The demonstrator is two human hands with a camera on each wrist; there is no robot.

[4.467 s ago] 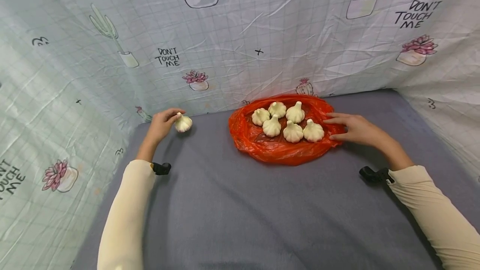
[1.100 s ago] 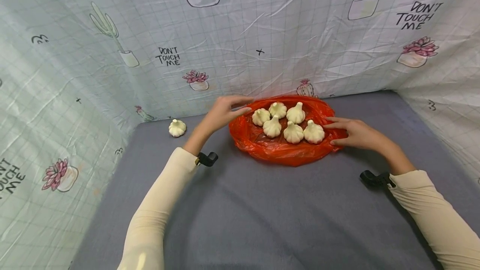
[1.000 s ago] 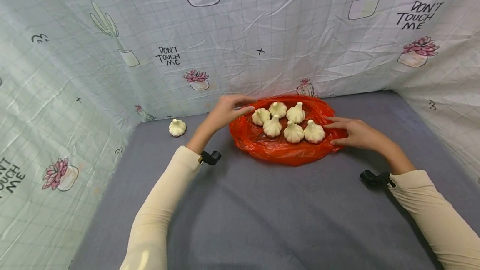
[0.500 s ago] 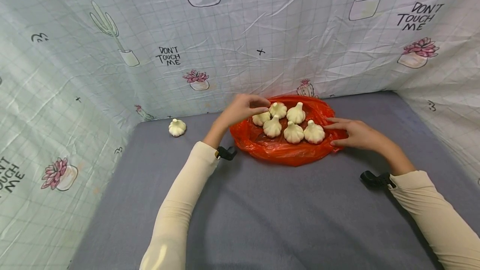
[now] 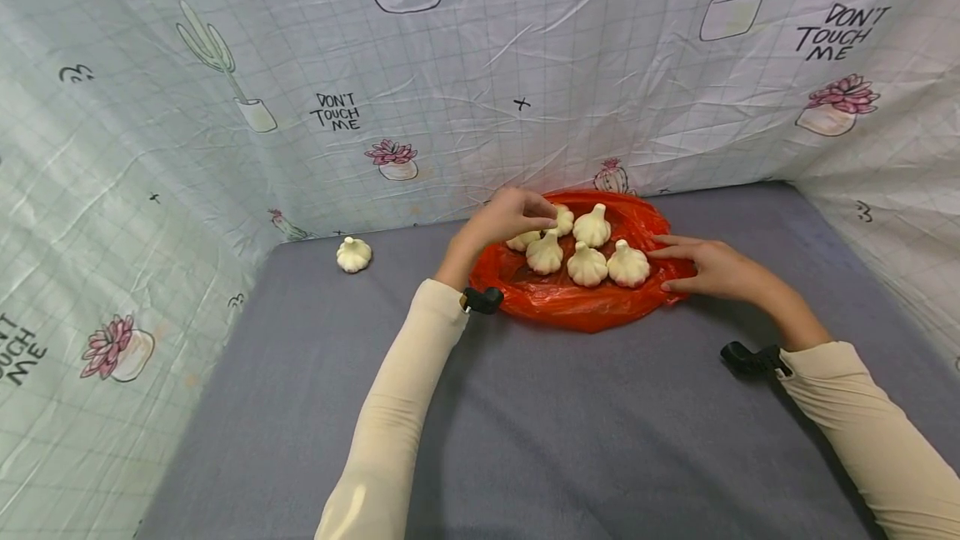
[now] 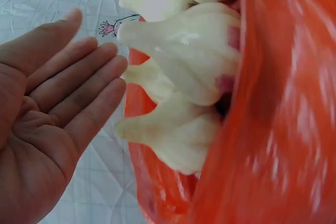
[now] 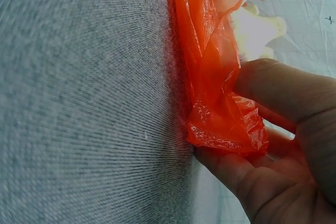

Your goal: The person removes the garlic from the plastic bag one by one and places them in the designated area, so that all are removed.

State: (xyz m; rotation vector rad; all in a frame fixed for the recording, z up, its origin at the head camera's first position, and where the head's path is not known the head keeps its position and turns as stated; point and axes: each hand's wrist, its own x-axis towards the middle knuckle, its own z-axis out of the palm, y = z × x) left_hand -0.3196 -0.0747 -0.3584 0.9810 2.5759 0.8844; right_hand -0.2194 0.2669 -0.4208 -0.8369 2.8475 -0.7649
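Several white garlic bulbs (image 5: 587, 263) lie stem up in a red plastic bag (image 5: 581, 307) with its mouth spread wide. My left hand (image 5: 510, 213) hovers over the bag's left side and partly covers two bulbs. In the left wrist view its fingers (image 6: 86, 85) are nearly straight, with nothing in them, close beside the bulbs' stems. At the bag's right edge, my right hand (image 5: 716, 267) grips the crumpled plastic. The right wrist view shows the thumb (image 7: 278, 85) on the inner side and fingers beneath the fold. One garlic bulb (image 5: 353, 255) sits alone at the table's far left.
A grey cloth (image 5: 570, 440) covers the table. Behind it hangs a white printed curtain (image 5: 465, 65), close to the bag's back edge, and the curtain continues along both sides. Each wrist wears a black camera mount (image 5: 482, 300).
My left hand has set a garlic bulb down at the far left, then moved right to above the bag's bulbs. The right hand stays at the bag's right edge.
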